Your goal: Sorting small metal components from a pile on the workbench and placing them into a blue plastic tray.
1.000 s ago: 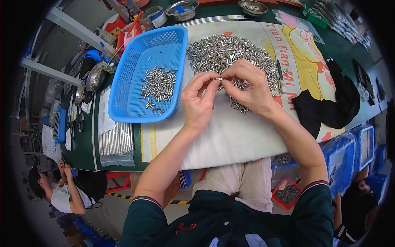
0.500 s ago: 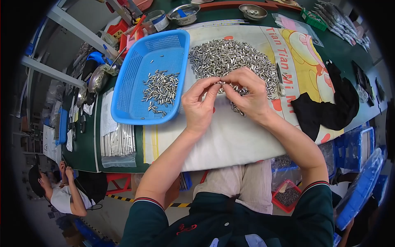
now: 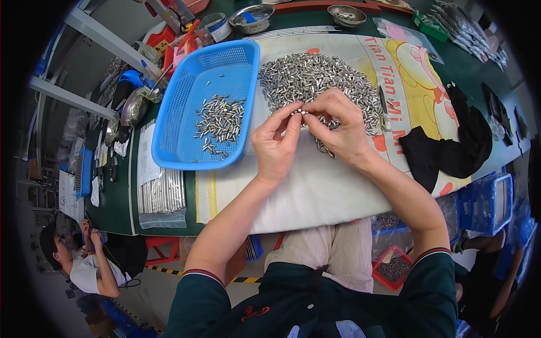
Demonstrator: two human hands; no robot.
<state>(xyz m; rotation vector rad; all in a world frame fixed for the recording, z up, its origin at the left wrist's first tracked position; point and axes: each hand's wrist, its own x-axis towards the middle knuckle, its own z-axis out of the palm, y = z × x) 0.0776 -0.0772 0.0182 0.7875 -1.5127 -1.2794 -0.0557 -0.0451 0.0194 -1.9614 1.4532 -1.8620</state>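
Several small shiny metal pins are pinched between my fingertips at the near edge of a large pile. My left hand grips them from the left with thumb and forefinger. From the other side, my right hand is closed at the same pins, its fingertips meeting the left ones. Beyond and around the right hand spreads the pile of similar metal pins, partly hidden by that hand. A blue perforated plastic basket stands left of my hands, with a smaller heap of pins in it.
A printed cloth covers the green table under the pile. Black fabric lies at the right. Bagged metal rods lie left of the cloth. Metal bowls stand at the back. A co-worker sits at lower left; another person is at lower right.
My hands stay together in nearly the same place, with slight finger movement around the pins. At lower right, the large blue bin has moved away, showing more of the other person.
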